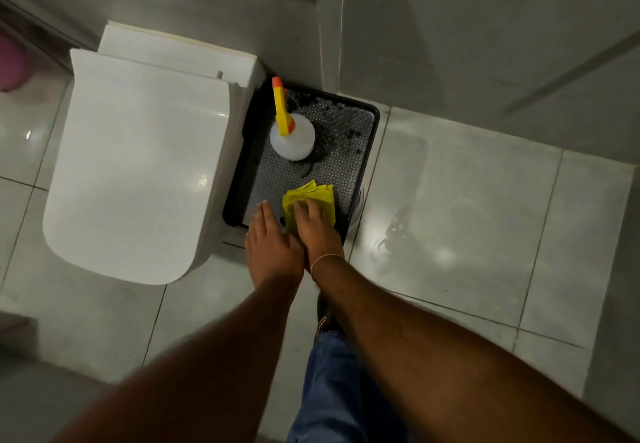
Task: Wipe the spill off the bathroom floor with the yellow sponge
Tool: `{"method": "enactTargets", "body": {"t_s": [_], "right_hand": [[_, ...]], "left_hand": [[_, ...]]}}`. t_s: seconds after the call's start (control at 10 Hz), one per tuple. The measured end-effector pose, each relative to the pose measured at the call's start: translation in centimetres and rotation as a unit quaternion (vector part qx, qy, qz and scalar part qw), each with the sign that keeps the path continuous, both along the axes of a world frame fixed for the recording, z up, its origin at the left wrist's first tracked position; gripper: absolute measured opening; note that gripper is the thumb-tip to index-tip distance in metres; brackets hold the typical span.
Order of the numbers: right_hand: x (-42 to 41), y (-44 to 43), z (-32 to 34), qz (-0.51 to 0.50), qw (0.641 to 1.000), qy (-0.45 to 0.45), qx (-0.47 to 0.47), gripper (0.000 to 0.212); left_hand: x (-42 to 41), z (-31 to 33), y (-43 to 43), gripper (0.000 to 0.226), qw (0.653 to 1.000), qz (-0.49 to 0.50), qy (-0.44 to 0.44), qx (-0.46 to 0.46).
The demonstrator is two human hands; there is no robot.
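Note:
The yellow sponge (pixel 320 195) lies at the near end of a black tray (pixel 375 113) on the floor beside the toilet. My right hand (pixel 317 228) rests on top of the sponge with its fingers curled over it. My left hand (pixel 270 245) sits just to its left, fingers stretched flat over the tray's near edge, holding nothing. The spill (pixel 394 231) is a wet patch with a dark streak on the pale floor tile to the right of the tray.
A white spray bottle (pixel 294 139) with a yellow and orange nozzle stands in the tray. The closed white toilet (pixel 138 165) fills the left. A grey wall (pixel 485 27) rises behind. A pink object (pixel 12 62) sits far left. My leg in jeans (pixel 329 390) is below.

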State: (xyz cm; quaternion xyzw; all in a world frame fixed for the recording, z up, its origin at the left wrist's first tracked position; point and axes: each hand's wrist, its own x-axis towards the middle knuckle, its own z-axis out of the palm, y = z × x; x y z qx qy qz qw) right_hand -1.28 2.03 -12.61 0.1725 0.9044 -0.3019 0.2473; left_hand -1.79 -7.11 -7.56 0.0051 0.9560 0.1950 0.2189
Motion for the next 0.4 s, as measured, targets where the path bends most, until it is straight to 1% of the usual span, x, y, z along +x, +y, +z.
{"method": "enactTargets", "body": {"t_s": [0.1, 0.2, 0.3, 0.4], "right_hand": [[0.6, 1.5, 1.0, -0.024, 0.999, 0.029, -0.036, 0.052], [2.6, 3.8, 2.4, -0.042, 0.991, 0.119, 0.039, 0.063], [6.0, 8.2, 4.1, -0.111, 0.976, 0.143, 0.123, 0.065], [11.2, 13.7, 7.2, -0.21, 0.954, 0.108, 0.184, 0.063]], "left_hand": [[0.1, 0.2, 0.7, 0.078, 0.998, -0.055, -0.003, -0.036], [0.6, 1.1, 2.6, 0.072, 0.99, -0.123, 0.005, -0.065], [1.5, 2.5, 5.7, 0.07, 0.973, -0.212, 0.032, -0.081], [3.9, 5.3, 9.4, 0.068, 0.946, -0.314, 0.045, -0.063]]}}
